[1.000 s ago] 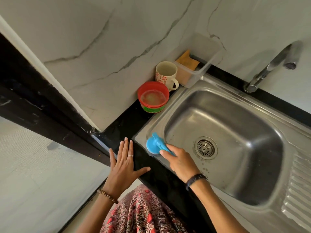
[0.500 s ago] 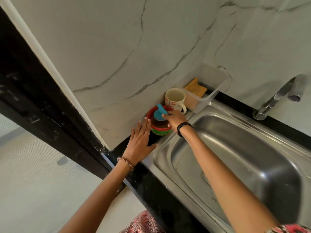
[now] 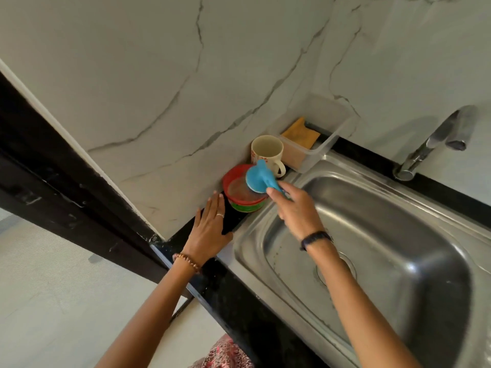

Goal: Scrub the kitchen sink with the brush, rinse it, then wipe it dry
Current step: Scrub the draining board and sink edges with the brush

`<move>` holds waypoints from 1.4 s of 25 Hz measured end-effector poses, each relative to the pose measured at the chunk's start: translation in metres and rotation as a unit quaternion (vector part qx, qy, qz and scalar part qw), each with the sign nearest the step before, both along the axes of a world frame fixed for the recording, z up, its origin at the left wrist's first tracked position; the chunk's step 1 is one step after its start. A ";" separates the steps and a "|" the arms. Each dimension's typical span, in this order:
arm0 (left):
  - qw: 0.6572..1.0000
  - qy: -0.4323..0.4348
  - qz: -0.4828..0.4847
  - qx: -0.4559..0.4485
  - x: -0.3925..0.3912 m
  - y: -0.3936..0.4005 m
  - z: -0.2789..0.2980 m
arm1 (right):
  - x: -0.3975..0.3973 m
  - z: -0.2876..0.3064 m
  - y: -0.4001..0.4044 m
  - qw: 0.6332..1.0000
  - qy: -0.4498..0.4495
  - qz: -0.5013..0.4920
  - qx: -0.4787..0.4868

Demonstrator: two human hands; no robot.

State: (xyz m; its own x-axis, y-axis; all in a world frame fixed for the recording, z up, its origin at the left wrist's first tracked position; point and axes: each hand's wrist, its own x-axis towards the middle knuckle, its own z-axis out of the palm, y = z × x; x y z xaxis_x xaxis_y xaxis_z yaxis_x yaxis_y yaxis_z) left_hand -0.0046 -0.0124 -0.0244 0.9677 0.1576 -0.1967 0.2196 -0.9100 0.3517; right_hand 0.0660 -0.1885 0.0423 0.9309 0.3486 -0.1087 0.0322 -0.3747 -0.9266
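Observation:
My right hand grips the handle of a round blue brush and holds its head just above a red and green tub of cleaning paste at the counter's back corner. The steel sink fills the right half of the view, and my right forearm crosses over its drain. My left hand rests flat with straight fingers on the black counter, just left of the sink rim and near the tub.
A white mug stands behind the tub. A clear plastic box with an orange cloth sits against the marble wall. The chrome tap rises at the back right.
My right hand carried the brush from the sink's front left rim up to the tub at the back corner. My left hand slid forward along the counter. The brush head now shows lifted over the tub.

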 end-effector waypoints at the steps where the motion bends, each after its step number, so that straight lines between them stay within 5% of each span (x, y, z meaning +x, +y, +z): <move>1: 1.000 0.003 0.009 -0.017 -0.011 -0.001 -0.004 | -0.015 0.001 -0.016 0.999 0.021 -0.024 0.031; 7: 0.996 0.081 -0.035 -0.011 -0.072 -0.011 -0.027 | -0.111 -0.072 -0.033 0.986 0.078 0.034 -0.140; 12: 0.996 0.080 -0.044 -0.022 -0.080 -0.012 -0.035 | -0.048 -0.077 -0.004 0.971 0.055 -0.015 -0.234; 14: 0.996 0.075 -0.038 -0.023 -0.081 -0.012 -0.035 | -0.045 -0.079 -0.008 0.970 0.102 -0.053 -0.213; 18: 0.996 0.086 -0.036 -0.013 -0.081 -0.012 -0.033 | -0.107 -0.072 0.000 0.979 0.112 0.052 -0.159; 20: 0.995 0.088 -0.040 0.002 -0.080 -0.013 -0.031 | -0.079 -0.078 0.006 0.980 0.071 -0.013 -0.186; 23: 0.993 0.097 -0.052 0.030 -0.077 -0.015 -0.028 | -0.031 -0.077 -0.004 0.975 0.146 -0.129 -0.105; 28: 0.997 0.044 -0.061 0.005 -0.059 -0.021 -0.032 | -0.082 -0.102 0.008 0.975 0.208 -0.043 -0.063; 35: 0.997 0.019 -0.072 -0.017 -0.028 -0.040 -0.029 | 0.047 -0.076 -0.014 0.911 0.297 -0.259 0.120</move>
State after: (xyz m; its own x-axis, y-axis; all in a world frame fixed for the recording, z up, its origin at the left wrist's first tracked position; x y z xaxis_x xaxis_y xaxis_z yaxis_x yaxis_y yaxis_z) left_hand -0.0331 -0.0528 -0.0538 0.9714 0.0094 -0.2374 0.1010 -0.9208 0.3767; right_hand 0.1131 -0.2027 -0.0339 0.7786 -0.0410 -0.6261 -0.6259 0.0191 -0.7796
